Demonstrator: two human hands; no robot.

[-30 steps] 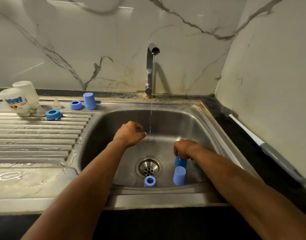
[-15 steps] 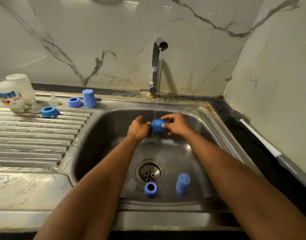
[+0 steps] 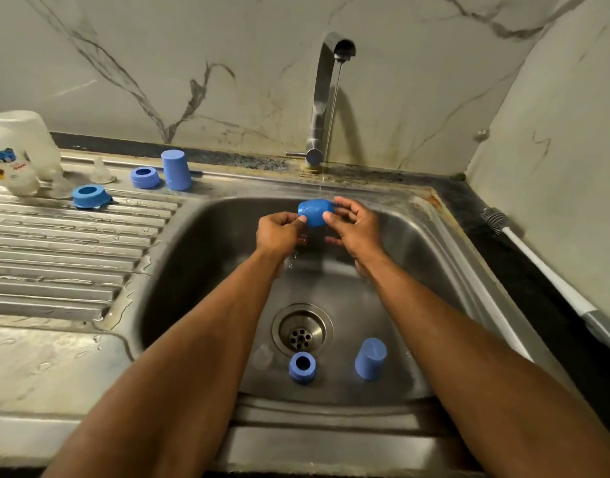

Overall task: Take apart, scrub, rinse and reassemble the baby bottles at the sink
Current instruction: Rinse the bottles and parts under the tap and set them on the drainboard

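Note:
Both hands hold a blue bottle cap on its side under the thin water stream from the tap. My left hand pinches its left end and my right hand pinches its right side with thumb and fingers. In the sink basin stand a blue screw ring, another blue cap and a clear teat near the drain. On the drainboard sit two upturned clear bottles, two clear teats, two blue rings and a blue cap.
A bottle brush with a white and grey handle lies on the dark counter to the right of the sink. Marble walls close off the back and right. Water pools on the steel counter at the front left.
My right hand lifted a blue cap from the sink floor to the water stream, and my left hand came over to grip it. The view shifted slightly closer.

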